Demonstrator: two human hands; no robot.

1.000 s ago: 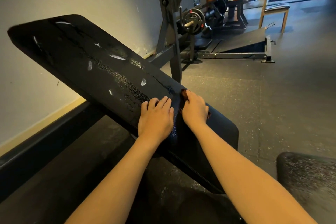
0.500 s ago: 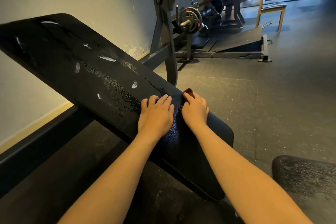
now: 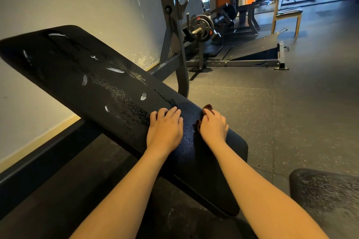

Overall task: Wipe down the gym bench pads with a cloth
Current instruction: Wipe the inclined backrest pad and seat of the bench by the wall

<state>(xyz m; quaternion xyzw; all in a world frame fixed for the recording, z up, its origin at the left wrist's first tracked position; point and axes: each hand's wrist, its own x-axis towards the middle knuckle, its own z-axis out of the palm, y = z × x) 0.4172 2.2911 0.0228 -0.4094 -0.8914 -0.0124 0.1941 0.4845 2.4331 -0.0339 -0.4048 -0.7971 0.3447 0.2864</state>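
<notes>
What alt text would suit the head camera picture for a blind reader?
A person's left hand rests on a tilted black bench pad while the right hand holds a brown cloth against it. Wet droplets speckle the pad; gym machines stand behind.

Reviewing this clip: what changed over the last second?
The right hand, holding the brown cloth, slid slightly toward the far edge of the bench pad, widening its gap from the left hand. Nothing was picked up or released. The left hand stays resting on the pad, and the droplets higher up remain unwiped.
</notes>
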